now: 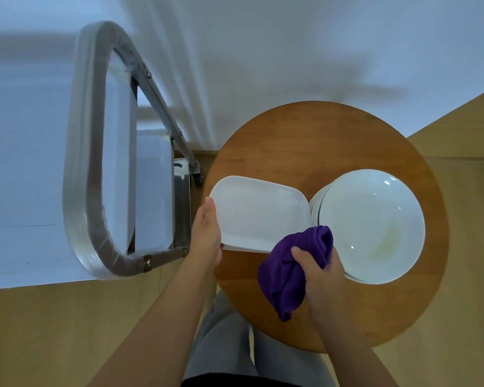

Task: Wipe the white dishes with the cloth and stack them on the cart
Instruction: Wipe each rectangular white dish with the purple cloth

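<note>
While the left hand point(207, 236) holds the square dish point(259, 213) up at the tabletop's point(305, 135) left edge, its fingers grasping the rim so it stays still, the right hand point(319, 270) w/ fingers clenched on the purple cloth point(294, 269) wipes it. Round dishes point(372, 224) wait at the right edge.

Left forearm bare, extended forward. Left hand point(206, 236) palm-side against near-left edge of square dish point(259, 213), fingers straight, thumb under rim. Right forearm bare, angled inward. Right hand point(319, 270) fingers curled, grip tight round bunched purple cloth point(294, 263).
</note>
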`<action>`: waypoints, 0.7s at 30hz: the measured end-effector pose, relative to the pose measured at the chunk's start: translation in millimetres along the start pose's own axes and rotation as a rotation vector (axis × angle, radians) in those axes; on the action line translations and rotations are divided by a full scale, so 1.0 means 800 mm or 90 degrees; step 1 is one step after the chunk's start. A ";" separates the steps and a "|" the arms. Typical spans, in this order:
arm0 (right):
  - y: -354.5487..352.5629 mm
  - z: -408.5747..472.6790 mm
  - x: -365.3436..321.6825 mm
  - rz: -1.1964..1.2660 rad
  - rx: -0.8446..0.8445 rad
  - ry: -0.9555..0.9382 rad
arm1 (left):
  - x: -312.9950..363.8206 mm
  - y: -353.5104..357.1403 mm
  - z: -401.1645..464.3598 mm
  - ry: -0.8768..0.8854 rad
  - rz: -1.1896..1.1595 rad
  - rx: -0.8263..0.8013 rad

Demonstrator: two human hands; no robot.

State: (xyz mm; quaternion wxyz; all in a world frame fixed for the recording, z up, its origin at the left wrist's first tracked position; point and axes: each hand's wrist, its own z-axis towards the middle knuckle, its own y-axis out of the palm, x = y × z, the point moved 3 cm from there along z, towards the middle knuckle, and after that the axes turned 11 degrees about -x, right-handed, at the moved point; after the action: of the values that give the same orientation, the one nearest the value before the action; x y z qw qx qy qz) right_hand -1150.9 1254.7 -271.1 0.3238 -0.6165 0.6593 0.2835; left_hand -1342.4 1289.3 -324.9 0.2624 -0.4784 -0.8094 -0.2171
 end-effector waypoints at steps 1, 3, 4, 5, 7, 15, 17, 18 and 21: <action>-0.002 -0.007 -0.006 -0.005 0.028 -0.021 | -0.001 0.001 -0.002 -0.011 -0.047 0.002; -0.009 -0.020 -0.022 -0.009 0.109 -0.091 | -0.002 0.000 -0.007 -0.031 -0.108 -0.003; -0.012 -0.028 -0.033 -0.001 0.145 -0.144 | -0.004 -0.003 -0.009 -0.033 -0.123 -0.005; -0.013 -0.035 -0.046 0.013 0.165 -0.207 | -0.004 -0.006 -0.012 -0.032 -0.136 -0.004; -0.010 -0.046 -0.073 -0.002 0.160 -0.330 | -0.002 -0.015 -0.020 -0.018 -0.159 -0.011; 0.091 -0.060 -0.072 -0.478 -0.336 -0.388 | 0.019 -0.023 -0.084 -0.015 -0.242 -0.245; 0.103 -0.064 -0.066 -0.458 -0.396 -0.311 | 0.024 -0.025 -0.101 -0.030 -0.265 -0.254; 0.104 -0.066 -0.070 -0.399 -0.361 -0.288 | 0.026 -0.027 -0.109 -0.025 -0.268 -0.245; 0.102 -0.081 -0.080 -0.348 -0.073 -0.315 | 0.032 -0.019 -0.126 -0.031 -0.248 -0.224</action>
State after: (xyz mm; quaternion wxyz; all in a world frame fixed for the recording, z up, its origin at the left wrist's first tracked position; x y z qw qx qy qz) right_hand -1235.3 1251.4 -182.8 0.5023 -0.6997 0.3549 0.3636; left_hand -1344.9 1238.9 -232.8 0.1087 -0.3570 -0.8420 -0.3895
